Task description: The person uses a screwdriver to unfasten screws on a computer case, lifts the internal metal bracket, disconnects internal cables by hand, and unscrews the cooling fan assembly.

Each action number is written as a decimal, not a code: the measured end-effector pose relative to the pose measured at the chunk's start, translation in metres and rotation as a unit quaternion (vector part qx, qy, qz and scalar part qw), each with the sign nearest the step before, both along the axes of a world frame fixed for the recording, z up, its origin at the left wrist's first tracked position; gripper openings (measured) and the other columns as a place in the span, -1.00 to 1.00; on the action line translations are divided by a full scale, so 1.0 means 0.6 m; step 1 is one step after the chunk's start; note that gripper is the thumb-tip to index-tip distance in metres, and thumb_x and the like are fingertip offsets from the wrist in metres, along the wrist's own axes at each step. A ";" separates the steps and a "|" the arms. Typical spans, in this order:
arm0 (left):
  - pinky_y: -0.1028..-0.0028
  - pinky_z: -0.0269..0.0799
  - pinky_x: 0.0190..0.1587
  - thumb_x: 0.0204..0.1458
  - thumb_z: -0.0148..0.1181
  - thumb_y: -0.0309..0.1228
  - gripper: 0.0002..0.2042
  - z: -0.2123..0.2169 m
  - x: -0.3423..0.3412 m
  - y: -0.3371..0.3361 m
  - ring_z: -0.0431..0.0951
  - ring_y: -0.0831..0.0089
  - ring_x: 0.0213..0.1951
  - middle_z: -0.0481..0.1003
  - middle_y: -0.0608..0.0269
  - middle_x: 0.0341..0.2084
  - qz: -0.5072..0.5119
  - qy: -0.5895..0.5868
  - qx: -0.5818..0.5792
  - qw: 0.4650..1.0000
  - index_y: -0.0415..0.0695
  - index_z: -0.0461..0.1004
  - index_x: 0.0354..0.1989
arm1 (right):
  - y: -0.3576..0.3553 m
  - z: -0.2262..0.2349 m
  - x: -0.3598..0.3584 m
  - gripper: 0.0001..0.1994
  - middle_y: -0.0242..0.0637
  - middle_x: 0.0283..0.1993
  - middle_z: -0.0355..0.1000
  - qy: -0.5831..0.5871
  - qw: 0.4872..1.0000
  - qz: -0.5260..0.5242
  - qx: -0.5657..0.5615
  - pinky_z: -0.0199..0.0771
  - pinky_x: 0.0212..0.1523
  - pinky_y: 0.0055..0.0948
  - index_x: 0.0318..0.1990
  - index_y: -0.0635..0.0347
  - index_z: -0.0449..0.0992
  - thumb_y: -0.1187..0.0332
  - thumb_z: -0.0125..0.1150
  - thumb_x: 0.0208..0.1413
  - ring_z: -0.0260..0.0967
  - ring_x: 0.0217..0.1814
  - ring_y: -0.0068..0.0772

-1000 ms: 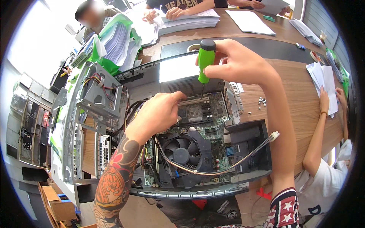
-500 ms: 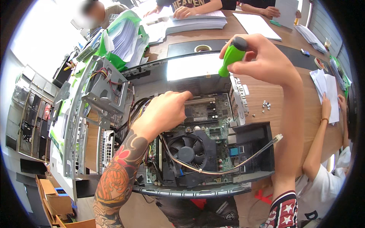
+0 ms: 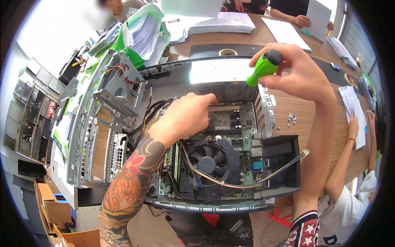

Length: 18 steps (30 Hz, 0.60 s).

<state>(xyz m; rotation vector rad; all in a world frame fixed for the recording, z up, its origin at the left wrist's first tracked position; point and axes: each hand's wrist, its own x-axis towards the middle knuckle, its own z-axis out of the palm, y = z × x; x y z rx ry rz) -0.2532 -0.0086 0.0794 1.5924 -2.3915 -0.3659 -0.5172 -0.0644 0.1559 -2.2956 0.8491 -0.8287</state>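
My right hand (image 3: pixel 294 74) is closed round the green and black handle of a screwdriver (image 3: pixel 265 68). Its thin shaft slants down toward the far right corner of a green motherboard (image 3: pixel 248 110); the tip is hard to make out. The board lies inside an opened computer case (image 3: pixel 164 78). My left hand (image 3: pixel 187 117) reaches over the board's left part, one finger bent toward the far edge. Its other fingertips are hidden, so I cannot tell whether it grips anything. Nearer to me sits a black cooling fan (image 3: pixel 206 164), with a cable (image 3: pixel 222 183) looping past it.
Several loose screws (image 3: pixel 292 118) lie on the wooden table right of the case. A metal drive cage (image 3: pixel 119 88) stands at its left. Beyond are a tape roll (image 3: pixel 228 52), paper stacks (image 3: pixel 222 23) and a green bag of papers (image 3: pixel 144 33). Other people handle papers around the table.
My right hand has shifted slightly right and the screwdriver's shaft now shows. My left hand stays over the board. The view has moved a little. Across the table, a sheet is now held up.
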 end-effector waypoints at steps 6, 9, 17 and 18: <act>0.08 0.46 -0.03 0.15 -0.04 -0.50 -0.75 -0.008 0.002 0.008 0.58 -0.03 -0.13 0.59 -0.07 -0.25 -0.008 -0.028 -0.030 0.999 -0.17 0.53 -0.07 | 0.004 0.005 -0.003 -0.82 -0.40 -0.43 0.54 -0.001 1.000 0.017 -0.008 0.41 -0.36 -0.56 -0.28 0.27 0.62 0.42 0.35 -0.06 0.41 -0.40 -0.65; 0.10 0.46 0.01 0.16 -0.01 -0.48 -0.77 0.000 -0.004 0.009 0.56 0.00 -0.08 0.57 -0.01 -0.19 -0.010 -0.044 -0.033 0.998 -0.15 0.54 -0.08 | 0.010 0.018 -0.017 -0.80 -0.37 -0.35 0.55 0.017 0.999 0.020 0.021 0.44 -0.24 -0.55 -0.24 0.25 0.61 0.44 0.35 -0.07 0.45 -0.31 -0.62; 0.15 0.47 0.00 0.11 0.10 -0.45 -0.81 -0.005 -0.006 0.012 0.55 0.01 -0.08 0.53 0.05 -0.22 -0.041 -0.032 -0.025 0.998 -0.14 0.58 -0.14 | 0.030 0.031 -0.033 -0.84 -0.43 -0.44 0.53 0.058 0.990 0.119 0.053 0.40 -0.41 -0.58 -0.34 0.24 0.61 0.39 0.38 -0.08 0.41 -0.42 -0.65; 0.16 0.47 0.00 0.11 0.13 -0.45 -0.82 -0.004 -0.007 0.012 0.55 0.02 -0.09 0.53 0.06 -0.23 -0.051 -0.022 -0.024 0.998 -0.14 0.58 -0.15 | 0.032 0.034 -0.033 -0.85 -0.44 -0.45 0.52 0.064 0.988 0.126 0.065 0.39 -0.41 -0.58 -0.35 0.24 0.60 0.39 0.39 -0.08 0.41 -0.43 -0.65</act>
